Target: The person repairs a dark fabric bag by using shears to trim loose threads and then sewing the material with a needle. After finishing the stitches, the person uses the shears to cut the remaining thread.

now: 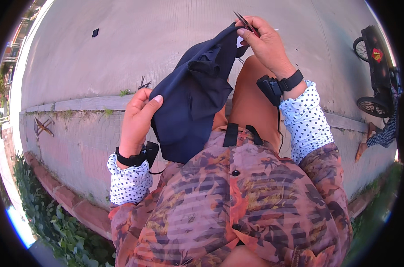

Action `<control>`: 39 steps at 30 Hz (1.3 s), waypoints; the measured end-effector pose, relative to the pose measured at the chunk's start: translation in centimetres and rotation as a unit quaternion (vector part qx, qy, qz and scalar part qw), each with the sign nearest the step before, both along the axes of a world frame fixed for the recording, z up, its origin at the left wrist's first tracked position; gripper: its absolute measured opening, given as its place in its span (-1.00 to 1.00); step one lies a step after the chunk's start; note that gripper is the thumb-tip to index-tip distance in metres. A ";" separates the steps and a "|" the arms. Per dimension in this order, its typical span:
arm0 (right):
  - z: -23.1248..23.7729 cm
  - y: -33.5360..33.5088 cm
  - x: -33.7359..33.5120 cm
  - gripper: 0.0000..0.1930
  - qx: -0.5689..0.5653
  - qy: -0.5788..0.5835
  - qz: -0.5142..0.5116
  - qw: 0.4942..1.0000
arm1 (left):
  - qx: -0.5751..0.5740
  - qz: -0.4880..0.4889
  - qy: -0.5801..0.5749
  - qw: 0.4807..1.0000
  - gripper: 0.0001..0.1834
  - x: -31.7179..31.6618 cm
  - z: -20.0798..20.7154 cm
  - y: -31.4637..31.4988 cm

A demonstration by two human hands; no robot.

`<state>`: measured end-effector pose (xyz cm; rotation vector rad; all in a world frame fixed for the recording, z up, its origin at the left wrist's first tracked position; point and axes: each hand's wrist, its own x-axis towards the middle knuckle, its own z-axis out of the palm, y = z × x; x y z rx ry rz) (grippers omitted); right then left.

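A dark navy piece of cloth (pixel 184 107) hangs stretched between my two hands, its lower part draping over my lap. My left hand (pixel 137 118) pinches its left edge between thumb and fingers. Farther out and to the right, my right hand (pixel 266 46) grips the cloth's upper corner. The same hand also holds small thread snips (pixel 246 24), whose dark pointed blades stick out up and to the left past the fingers. A small white patch (pixel 240 42) shows at the cloth's corner below the right thumb. Folds hide part of the cloth's shape.
A cart with spoked wheels (pixel 375 71) stands at the far right, near another person's leg (pixel 382 133). On the pavement at left lies a small wooden frame (pixel 44 127). A small black object (pixel 95 32) is on the road. Green plants (pixel 55 222) grow behind a brick edging.
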<state>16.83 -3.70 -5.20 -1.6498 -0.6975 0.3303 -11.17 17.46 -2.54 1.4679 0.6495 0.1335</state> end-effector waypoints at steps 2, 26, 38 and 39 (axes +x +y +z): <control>-1.0 1.5 0.2 -0.84 -0.031 -0.117 0.015 0.993 | -0.020 -0.013 0.084 0.996 -0.78 -0.7 -1.6 0.6; -1.8 3.4 -2.1 -0.81 -0.012 0.154 -0.043 0.987 | -0.124 0.007 -0.003 0.992 -0.87 7.8 -2.3 0.1; -1.9 1.2 -6.7 -0.76 -0.057 0.301 0.017 0.952 | -0.143 0.102 0.020 0.984 -0.88 7.6 -5.6 1.6; -1.8 1.4 -7.3 -0.77 -0.043 0.289 0.035 0.956 | -0.145 0.112 0.015 0.983 -0.88 7.6 -5.8 1.6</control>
